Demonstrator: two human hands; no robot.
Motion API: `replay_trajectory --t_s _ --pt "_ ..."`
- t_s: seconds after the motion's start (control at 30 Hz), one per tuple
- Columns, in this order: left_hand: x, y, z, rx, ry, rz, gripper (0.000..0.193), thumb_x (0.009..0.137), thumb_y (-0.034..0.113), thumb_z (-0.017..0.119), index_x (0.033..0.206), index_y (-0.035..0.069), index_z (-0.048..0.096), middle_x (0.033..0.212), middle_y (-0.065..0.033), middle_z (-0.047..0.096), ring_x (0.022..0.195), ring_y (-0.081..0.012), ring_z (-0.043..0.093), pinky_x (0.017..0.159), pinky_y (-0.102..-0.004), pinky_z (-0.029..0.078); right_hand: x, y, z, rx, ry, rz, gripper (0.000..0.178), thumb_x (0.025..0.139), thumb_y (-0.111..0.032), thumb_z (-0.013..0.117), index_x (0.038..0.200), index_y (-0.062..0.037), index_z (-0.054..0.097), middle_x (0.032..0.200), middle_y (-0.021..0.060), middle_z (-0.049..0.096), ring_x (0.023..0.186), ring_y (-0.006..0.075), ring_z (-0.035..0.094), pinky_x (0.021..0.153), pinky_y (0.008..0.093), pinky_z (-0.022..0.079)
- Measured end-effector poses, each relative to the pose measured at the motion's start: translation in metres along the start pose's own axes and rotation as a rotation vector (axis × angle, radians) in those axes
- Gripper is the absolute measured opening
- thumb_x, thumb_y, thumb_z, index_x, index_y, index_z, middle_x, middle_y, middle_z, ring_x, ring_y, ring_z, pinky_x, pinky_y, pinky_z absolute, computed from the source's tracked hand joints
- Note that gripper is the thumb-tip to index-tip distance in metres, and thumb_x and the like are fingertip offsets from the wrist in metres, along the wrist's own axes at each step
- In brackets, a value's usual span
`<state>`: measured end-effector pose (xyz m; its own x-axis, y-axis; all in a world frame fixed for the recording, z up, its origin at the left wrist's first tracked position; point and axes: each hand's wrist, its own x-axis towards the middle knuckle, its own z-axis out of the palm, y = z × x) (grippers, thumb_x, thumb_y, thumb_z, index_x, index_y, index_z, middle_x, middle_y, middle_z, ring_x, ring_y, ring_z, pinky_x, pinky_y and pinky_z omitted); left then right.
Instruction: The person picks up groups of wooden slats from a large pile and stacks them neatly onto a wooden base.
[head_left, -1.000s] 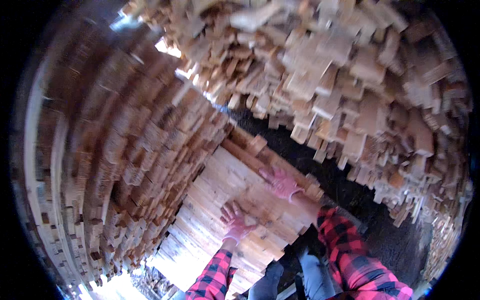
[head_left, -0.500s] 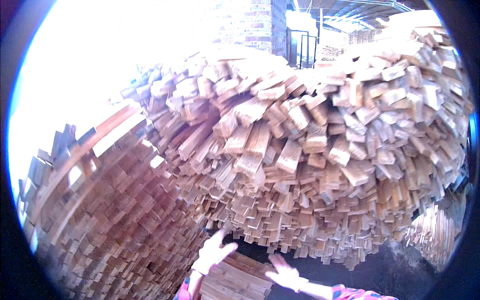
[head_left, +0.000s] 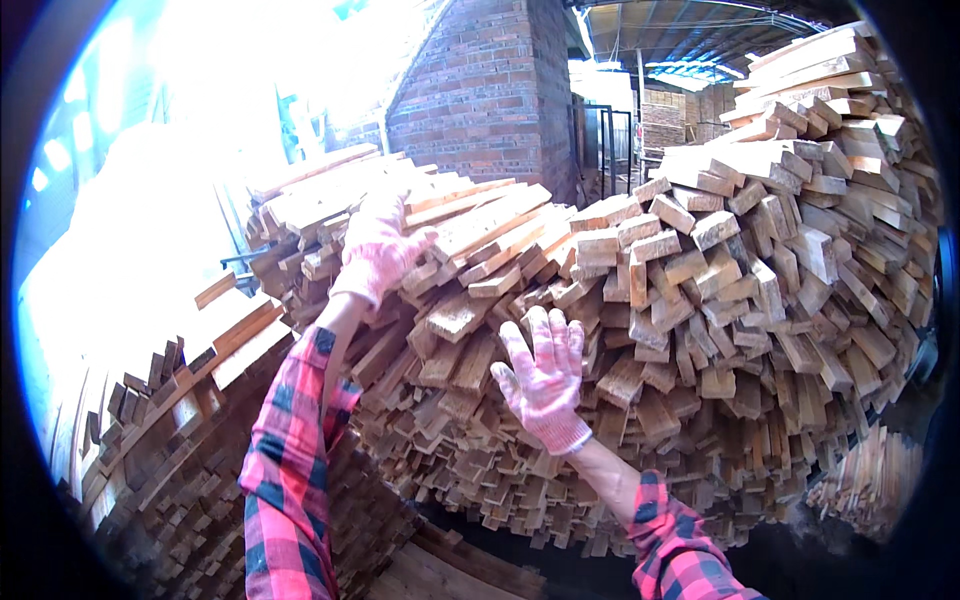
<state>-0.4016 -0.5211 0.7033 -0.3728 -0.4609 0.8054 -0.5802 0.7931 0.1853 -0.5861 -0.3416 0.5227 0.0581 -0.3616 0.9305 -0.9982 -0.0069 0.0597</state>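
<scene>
1. Left hand point(head_left: 378, 250), in a pale pink knit glove, is up high on the big heap of wooden slats point(head_left: 640, 330), fingers curled over the ends of the slats near the top of the heap. Whether it has closed on one single slat I cannot tell; it is pressed onto the wood, wrist bent.
2. Right hand point(head_left: 545, 375), same kind of glove, is spread wide, fingers fanned and straight, palm laid against the slat ends in the middle of the heap's face. Nothing is gripped there; it is open and flat on the wood.
3. Both forearms rise from the lower edge in red-and-black checked sleeves point(head_left: 290, 460), the left one long and nearly vertical, the right one shorter at lower right.
4. The heap itself fills the centre and right of the view: short, pale, rough-cut slats lying every which way, their cut ends poking toward the camera, the top layer of longer boards slanting up to the left.
5. Lower left, a second stack of darker boards point(head_left: 170, 430) lies in neater layers, just beside the left sleeve.
6. Behind the heap stands a red brick wall point(head_left: 470, 90), with a roofed shed point(head_left: 680, 40) to its right and bright glare at upper left.
</scene>
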Motion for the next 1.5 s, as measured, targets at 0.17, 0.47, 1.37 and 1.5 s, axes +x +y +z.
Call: replay_trajectory --t_s 0.17,0.47,1.37,1.5 --pt "0.059 -0.025 0.000 0.331 -0.291 -0.190 0.071 0.071 0.052 0.084 0.118 0.000 0.072 0.112 -0.0196 0.072 0.105 -0.0320 0.068 0.090 -0.0417 0.053 0.011 0.000 0.021 0.048 -0.135 0.051 0.072 0.086 -0.053 0.068 0.142 -0.0101 0.053 0.144 0.0221 0.045 0.133 0.0394 0.044 0.112 0.0621 0.031" --pt "0.111 -0.019 -0.008 0.357 -0.720 -0.172 0.075 0.077 0.032 0.080 0.141 0.000 0.055 0.121 -0.0206 0.069 0.104 -0.0263 0.069 0.087 -0.0328 0.057 0.011 0.011 0.023 0.012 -0.185 0.069 0.074 0.079 -0.049 0.075 0.139 -0.0116 0.056 0.145 0.0200 0.046 0.134 0.0361 0.044 0.115 0.0594 0.031" --pt "-0.345 0.126 -0.127 -0.190 -0.715 -0.271 0.101 0.078 0.034 0.086 0.155 0.002 0.031 0.152 -0.0265 0.042 0.140 -0.0410 0.045 0.114 -0.0434 0.040 -0.045 -0.122 -0.035 2.538 -0.533 1.015 0.056 0.094 -0.032 0.070 0.140 -0.0112 0.046 0.111 0.0066 0.065 0.101 0.0202 0.065 0.091 0.0421 0.058" --pt "-0.372 0.054 -0.120 -0.933 -0.513 -0.805 0.128 0.070 0.050 0.090 0.161 0.002 0.015 0.165 -0.0172 0.030 0.152 -0.0286 0.028 0.123 -0.0424 0.026 -0.162 -0.154 -0.026 2.159 -0.901 0.931 0.071 0.080 -0.014 0.086 0.140 -0.0105 0.047 0.108 0.0033 0.066 0.103 0.0150 0.063 0.087 0.0333 0.056"
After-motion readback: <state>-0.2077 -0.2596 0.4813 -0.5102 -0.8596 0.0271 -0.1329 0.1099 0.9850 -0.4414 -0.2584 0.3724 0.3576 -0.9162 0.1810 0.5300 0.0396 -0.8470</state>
